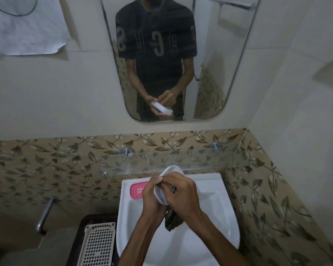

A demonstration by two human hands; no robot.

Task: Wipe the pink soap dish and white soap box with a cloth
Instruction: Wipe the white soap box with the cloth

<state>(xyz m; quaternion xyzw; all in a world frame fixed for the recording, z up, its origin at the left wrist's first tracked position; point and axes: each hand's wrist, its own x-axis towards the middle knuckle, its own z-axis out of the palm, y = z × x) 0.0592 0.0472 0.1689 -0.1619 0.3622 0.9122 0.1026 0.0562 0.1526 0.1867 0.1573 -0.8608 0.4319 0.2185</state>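
My left hand (151,196) grips the white soap box (171,170) over the sink, holding it tilted on edge. My right hand (183,191) presses a dark checked cloth (172,220) into the box, and the cloth's loose end hangs down below my hands. The pink soap dish (136,190) lies flat on the sink's back left ledge, just left of my left hand and partly hidden by it. The mirror above repeats both hands on the white box.
The white sink (215,204) fills the lower middle. A glass shelf (200,160) runs above it on the tiled wall. A beige perforated basket (98,244) stands on a dark surface to the left. A metal pipe (46,212) juts from the left wall.
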